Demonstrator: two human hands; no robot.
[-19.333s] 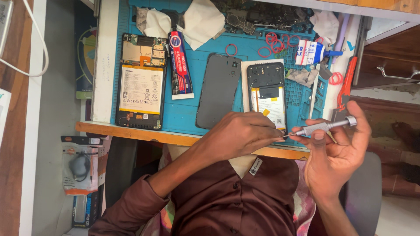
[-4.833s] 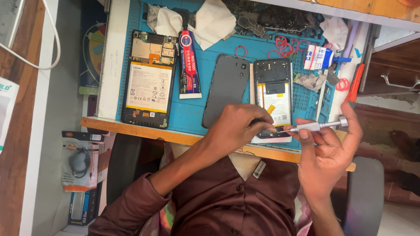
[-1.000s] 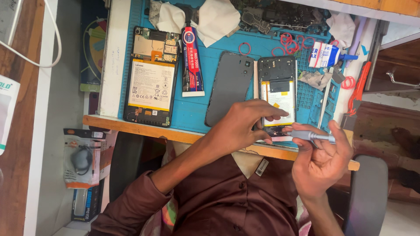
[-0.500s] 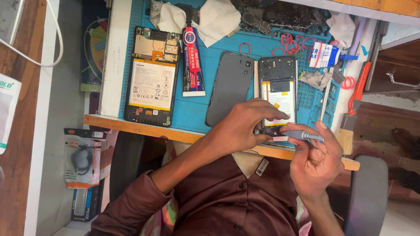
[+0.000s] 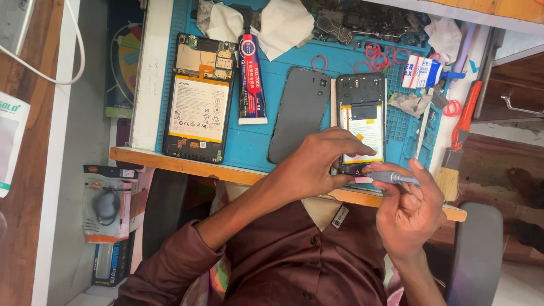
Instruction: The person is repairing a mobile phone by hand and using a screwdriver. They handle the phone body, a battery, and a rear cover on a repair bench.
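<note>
Brown shirt sleeves fill the near edge of the view, and both hands meet just beyond them at the front lip of the blue mat (image 5: 258, 150). The right hand (image 5: 411, 212) pinches a slim grey screwdriver (image 5: 394, 178) between thumb and fingertips; the tool lies nearly level, its long axis running left to right, tip pointing left at the bottom end of the opened phone (image 5: 362, 122). The left hand (image 5: 317, 161) curls over that same bottom end, fingers pressing on the frame to pin it. Done well, this step probably calls for the left hand to hold firm while the tip sits squarely in the screw head, turned lightly and without slipping onto the battery. That phone's long axis runs away from the person, camera end farthest. Just beside it lies a dark back cover (image 5: 297, 122), then a glue tube (image 5: 250, 79), and a larger opened phone (image 5: 198, 99) to the left. Red rings (image 5: 377, 54) and white cloths (image 5: 283, 25) sit farthest back
</note>
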